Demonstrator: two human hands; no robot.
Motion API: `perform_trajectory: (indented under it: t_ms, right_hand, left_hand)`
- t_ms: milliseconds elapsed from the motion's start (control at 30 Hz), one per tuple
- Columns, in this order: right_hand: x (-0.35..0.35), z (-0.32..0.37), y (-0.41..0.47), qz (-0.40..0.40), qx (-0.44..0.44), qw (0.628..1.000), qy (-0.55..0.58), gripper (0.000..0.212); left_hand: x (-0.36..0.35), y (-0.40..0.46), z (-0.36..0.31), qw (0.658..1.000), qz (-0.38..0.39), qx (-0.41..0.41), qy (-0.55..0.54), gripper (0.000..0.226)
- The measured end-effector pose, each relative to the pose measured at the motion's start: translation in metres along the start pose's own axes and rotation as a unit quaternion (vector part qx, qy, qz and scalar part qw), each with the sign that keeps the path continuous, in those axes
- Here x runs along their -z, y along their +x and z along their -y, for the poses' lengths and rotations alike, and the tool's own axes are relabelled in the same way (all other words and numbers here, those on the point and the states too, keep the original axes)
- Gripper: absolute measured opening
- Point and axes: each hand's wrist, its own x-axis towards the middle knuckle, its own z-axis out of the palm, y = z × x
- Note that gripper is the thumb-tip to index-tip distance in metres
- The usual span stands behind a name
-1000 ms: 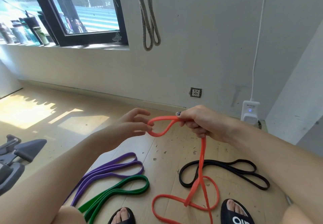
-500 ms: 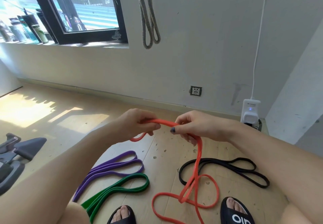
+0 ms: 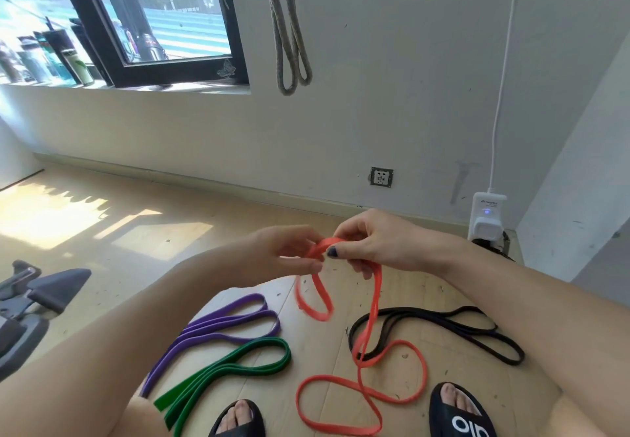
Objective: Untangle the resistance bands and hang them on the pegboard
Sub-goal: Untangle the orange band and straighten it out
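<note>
Both hands hold the orange resistance band (image 3: 371,313) above the wooden floor. My right hand (image 3: 371,245) pinches its top fold. My left hand (image 3: 283,255) grips it just to the left, where a short loop dangles. The rest of the orange band hangs down and lies in loose loops on the floor between my feet. A purple band (image 3: 225,325) and a green band (image 3: 231,371) lie folded on the floor to the left. A black band (image 3: 443,331) lies to the right, under the orange one. No pegboard is in view.
A grey rope loop (image 3: 289,30) hangs on the white wall (image 3: 392,78) ahead. A wall socket (image 3: 381,177) and a white plugged-in device (image 3: 486,218) with a cable sit low on the wall. Dark exercise equipment (image 3: 30,300) stands at the left. Bottles line the windowsill.
My hands have come closer together on the orange band. A short loop now hangs below my left hand, and the floor loops have shifted.
</note>
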Motion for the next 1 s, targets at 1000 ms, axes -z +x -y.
perform_trajectory:
  t_ms: [1000]
  right_hand:
    - [0.004, -0.002, 0.002, -0.12, 0.036, 0.981, -0.149, 0.012]
  left_hand:
    - [0.0, 0.011, 0.008, 0.995, -0.095, -0.012, 0.032, 0.044]
